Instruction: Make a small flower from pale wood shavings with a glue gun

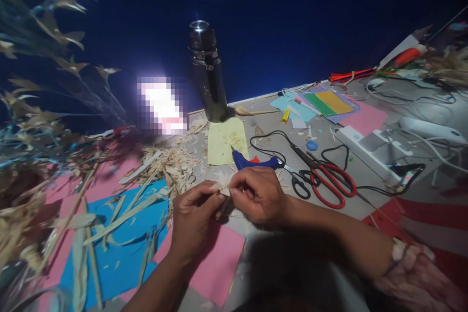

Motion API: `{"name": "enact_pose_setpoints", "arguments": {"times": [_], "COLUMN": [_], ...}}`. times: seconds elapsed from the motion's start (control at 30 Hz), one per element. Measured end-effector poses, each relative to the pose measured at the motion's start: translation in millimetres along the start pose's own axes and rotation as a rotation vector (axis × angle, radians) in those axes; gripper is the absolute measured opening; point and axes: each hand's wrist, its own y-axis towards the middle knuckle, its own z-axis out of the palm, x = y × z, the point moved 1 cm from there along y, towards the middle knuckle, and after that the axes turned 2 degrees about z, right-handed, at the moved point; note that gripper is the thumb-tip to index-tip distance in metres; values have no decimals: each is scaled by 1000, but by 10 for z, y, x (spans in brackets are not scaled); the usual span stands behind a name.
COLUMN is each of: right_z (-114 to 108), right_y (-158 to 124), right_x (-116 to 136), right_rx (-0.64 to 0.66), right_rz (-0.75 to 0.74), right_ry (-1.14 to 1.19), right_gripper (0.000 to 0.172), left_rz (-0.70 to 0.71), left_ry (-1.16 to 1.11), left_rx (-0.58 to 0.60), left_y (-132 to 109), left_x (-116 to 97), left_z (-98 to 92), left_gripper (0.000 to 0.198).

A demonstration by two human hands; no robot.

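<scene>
**Where Two Hands Meet, One Husk Scrap**

As seen from the head, left hand point(193, 217) and right hand point(258, 195) both pinch one pale, pointed husk scrap point(222, 186) above the grey table point(365, 175). Two scissors lie just right, a red pair point(331, 183) and a black pair point(300, 186). One steel flask point(208, 73) stands behind. Pink paper point(219, 263), blue paper point(120, 263) and dry shavings point(171, 161) cover the left; the wall point(292, 19) is dark blue.
</scene>
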Motion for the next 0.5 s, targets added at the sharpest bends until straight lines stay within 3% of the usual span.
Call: {"name": "enact_pose_setpoints", "arguments": {"times": [0.13, 0.27, 0.5], "right_z": [-36, -61, -31], "right_y": [21, 48, 51], "right_x": [33, 9, -79], "right_rx": [-42, -77, -36], "right_rz": [31, 81, 88], "right_ry": [22, 19, -17], "right_gripper": [4, 3, 10], "left_rz": [-27, 30, 59], "left_ry": [19, 84, 99], "left_rx": [14, -39, -13], "left_y": [26, 72, 92], "left_x": [28, 15, -27], "left_z": [-46, -89, -72], "left_gripper": [14, 11, 8]}}
